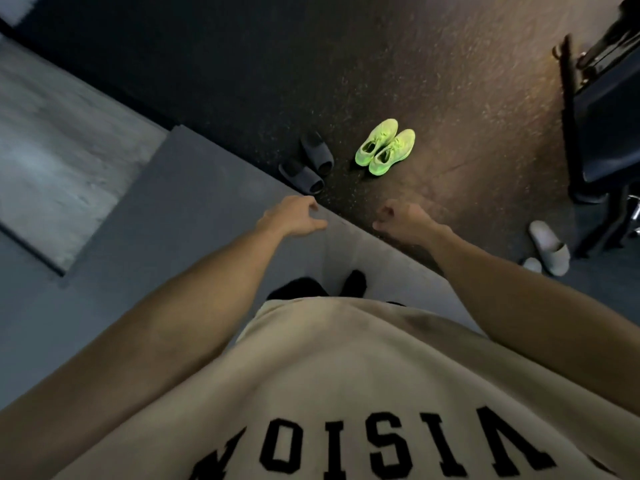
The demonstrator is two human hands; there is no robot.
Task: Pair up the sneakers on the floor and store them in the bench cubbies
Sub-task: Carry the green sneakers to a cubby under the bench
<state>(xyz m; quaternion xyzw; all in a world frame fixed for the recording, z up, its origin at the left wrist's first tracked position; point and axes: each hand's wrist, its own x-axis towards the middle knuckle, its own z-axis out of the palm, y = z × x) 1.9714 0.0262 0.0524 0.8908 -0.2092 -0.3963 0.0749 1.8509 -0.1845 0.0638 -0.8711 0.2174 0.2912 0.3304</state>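
Two neon green sneakers (385, 147) lie side by side on the dark speckled floor ahead of me, toes pointing away. My left hand (294, 213) and my right hand (401, 218) hang in front of my body, short of the sneakers, fingers loosely curled and holding nothing. Neither hand touches a shoe. No bench cubbies are in view.
A pair of dark slides (310, 162) lies left of the sneakers at the edge of a grey mat (166, 209). Pale slides (550, 247) lie at the right near a black chair or frame (602, 133). A lighter grey slab (52, 161) is at the left.
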